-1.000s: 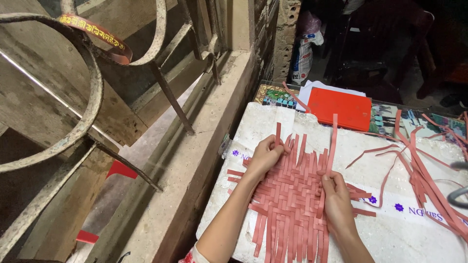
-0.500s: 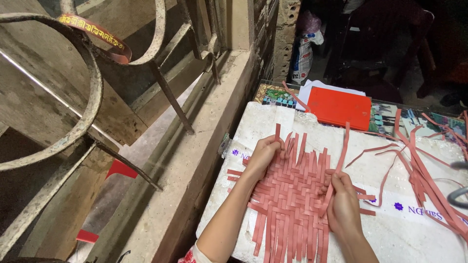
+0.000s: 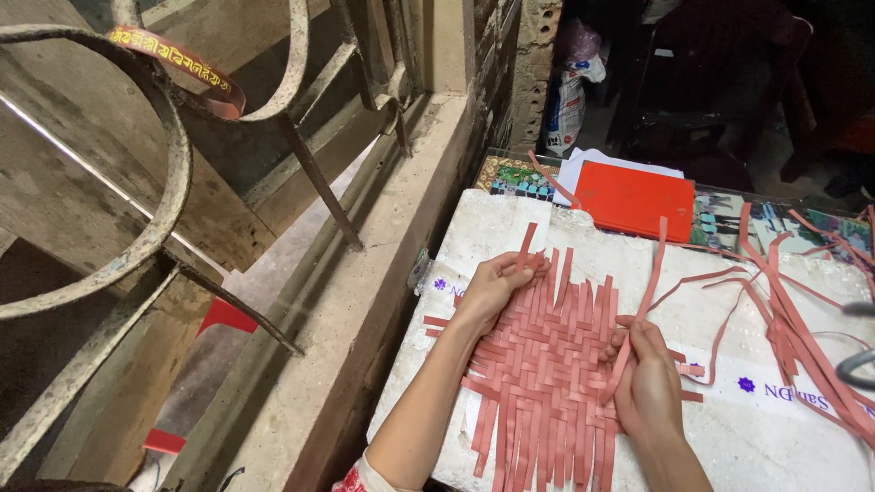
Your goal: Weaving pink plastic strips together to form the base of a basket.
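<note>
A mat woven from pink-red paper strips lies on a white board. My left hand rests on the mat's upper left corner, fingers curled over the ends of the upright strips. At the mat's right edge, my right hand pinches one long loose strip that rises up and away from the weave. Strip ends stick out loose all around the mat.
A pile of loose pink-red strips lies on the board's right side. A red sheet on white paper sits at the far edge. A concrete ledge and rusty curved metal railing stand to the left.
My right hand has slid down the mat's right edge and taken hold of a long strip, lifting it upright. My left hand has stayed on the upper left corner.
</note>
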